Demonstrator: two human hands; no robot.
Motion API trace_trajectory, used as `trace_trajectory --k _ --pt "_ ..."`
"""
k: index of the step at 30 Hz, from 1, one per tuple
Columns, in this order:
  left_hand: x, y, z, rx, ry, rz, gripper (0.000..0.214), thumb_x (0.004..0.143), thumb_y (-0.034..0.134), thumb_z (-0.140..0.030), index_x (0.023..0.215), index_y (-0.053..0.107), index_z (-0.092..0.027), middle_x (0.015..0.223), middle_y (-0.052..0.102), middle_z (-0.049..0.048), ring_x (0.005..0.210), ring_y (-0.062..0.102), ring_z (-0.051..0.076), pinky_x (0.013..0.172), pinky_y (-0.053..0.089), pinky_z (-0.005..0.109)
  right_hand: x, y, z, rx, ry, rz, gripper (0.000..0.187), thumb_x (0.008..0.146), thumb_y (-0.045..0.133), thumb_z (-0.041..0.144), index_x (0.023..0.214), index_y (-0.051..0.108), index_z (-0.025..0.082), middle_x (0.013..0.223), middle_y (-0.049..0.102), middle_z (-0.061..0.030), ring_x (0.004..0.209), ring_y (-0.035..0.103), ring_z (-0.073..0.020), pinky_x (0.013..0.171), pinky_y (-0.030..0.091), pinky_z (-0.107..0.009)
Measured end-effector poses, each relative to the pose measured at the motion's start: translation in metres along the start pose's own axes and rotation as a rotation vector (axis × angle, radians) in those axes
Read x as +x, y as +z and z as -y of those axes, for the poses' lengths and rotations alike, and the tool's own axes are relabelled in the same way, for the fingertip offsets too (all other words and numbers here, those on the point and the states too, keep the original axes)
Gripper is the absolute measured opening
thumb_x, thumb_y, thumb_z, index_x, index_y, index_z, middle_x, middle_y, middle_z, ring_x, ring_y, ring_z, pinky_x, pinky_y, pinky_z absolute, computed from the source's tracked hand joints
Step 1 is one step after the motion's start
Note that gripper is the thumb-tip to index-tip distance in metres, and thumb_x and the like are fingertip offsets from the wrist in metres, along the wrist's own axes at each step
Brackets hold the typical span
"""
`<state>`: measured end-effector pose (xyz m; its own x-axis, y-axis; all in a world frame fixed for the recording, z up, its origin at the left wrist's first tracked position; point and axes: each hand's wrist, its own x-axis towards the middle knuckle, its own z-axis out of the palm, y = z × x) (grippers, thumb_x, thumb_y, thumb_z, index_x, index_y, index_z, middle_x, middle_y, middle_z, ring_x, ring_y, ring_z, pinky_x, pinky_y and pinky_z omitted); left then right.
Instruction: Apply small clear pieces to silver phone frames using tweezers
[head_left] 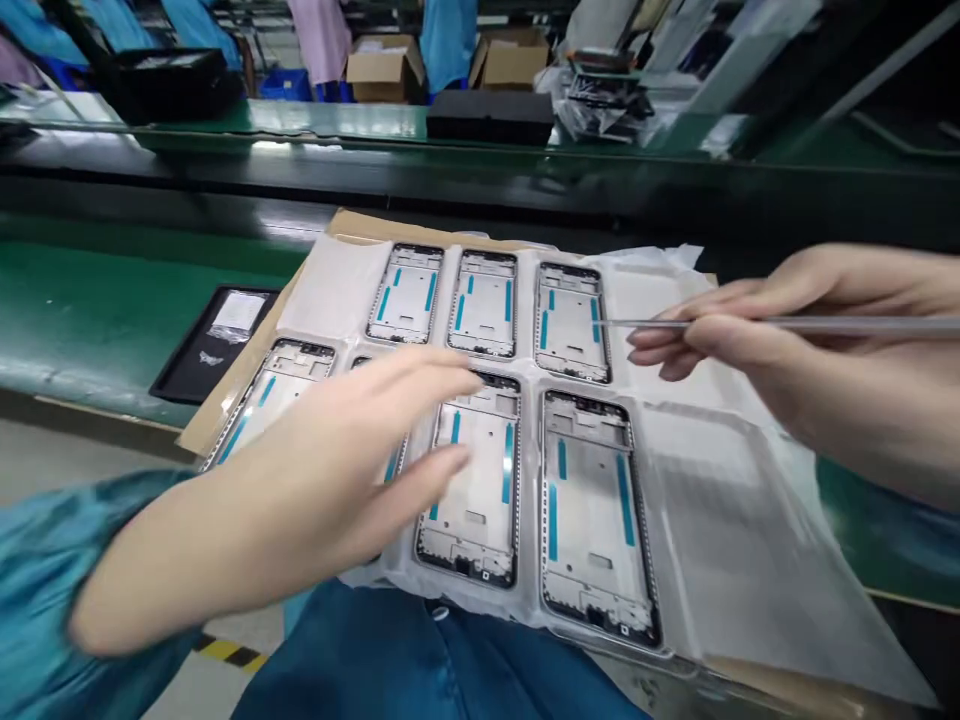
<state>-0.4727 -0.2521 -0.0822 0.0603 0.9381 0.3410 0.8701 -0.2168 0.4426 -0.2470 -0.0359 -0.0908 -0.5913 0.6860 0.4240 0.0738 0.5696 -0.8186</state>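
Several phone mid-frames with silver bodies, black edges and blue adhesive strips lie in rows in a clear plastic tray. My left hand, fingers apart and blurred, spreads over the front row and holds nothing. It hides most of one frame and partly covers the frame beneath its fingertips. My right hand pinches a thin metal tool. The tool's tip sits at the right edge of the back-right frame. The front-right frame lies uncovered.
A cardboard sheet lies under the tray on a green workbench. A black tray sits to its left. Beyond a dark belt stand a black box, cardboard boxes, and people in blue smocks.
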Motion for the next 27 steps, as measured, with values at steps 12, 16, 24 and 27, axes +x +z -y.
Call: trace_trajectory --k 12,16,24,27 --pt "0.07 0.116 0.01 0.067 0.133 0.202 0.04 0.1 0.06 -0.033 0.129 0.061 -0.005 0.147 0.061 0.0243 0.145 0.053 0.036 0.12 0.047 0.055 -0.042 -0.006 -0.059 0.054 0.115 0.173 0.023 0.091 0.079 0.031 0.073 0.068 0.023 0.087 0.08 -0.0045 0.079 0.08 -0.0219 0.071 0.069 -0.027" --pt "0.066 0.114 0.011 0.033 0.124 0.185 0.041 0.101 0.059 -0.033 0.133 0.059 -0.007 0.15 0.059 0.0244 0.147 0.052 0.035 0.12 0.047 0.058 -0.042 -0.009 -0.064 -0.009 0.112 0.223 0.022 0.094 0.076 0.037 0.076 0.07 0.026 0.088 0.08 -0.0031 0.083 0.08 -0.024 0.071 0.069 -0.033" --pt "0.068 0.111 0.008 0.122 0.18 0.228 0.039 0.103 0.054 -0.033 0.129 0.064 -0.004 0.153 0.057 0.0266 0.149 0.049 0.037 0.119 0.047 0.059 -0.043 -0.01 -0.069 -0.047 0.076 0.23 0.018 0.096 0.076 0.037 0.082 0.073 0.027 0.092 0.08 -0.0014 0.085 0.08 -0.0239 0.069 0.069 -0.033" --pt "0.069 0.111 0.007 0.153 0.21 0.237 0.042 0.103 0.054 -0.032 0.13 0.064 -0.002 0.151 0.058 0.0279 0.147 0.051 0.039 0.117 0.048 0.059 -0.044 -0.01 -0.069 -0.063 0.064 0.234 0.018 0.096 0.075 0.037 0.081 0.073 0.027 0.091 0.08 -0.0011 0.085 0.079 -0.0237 0.071 0.068 -0.033"
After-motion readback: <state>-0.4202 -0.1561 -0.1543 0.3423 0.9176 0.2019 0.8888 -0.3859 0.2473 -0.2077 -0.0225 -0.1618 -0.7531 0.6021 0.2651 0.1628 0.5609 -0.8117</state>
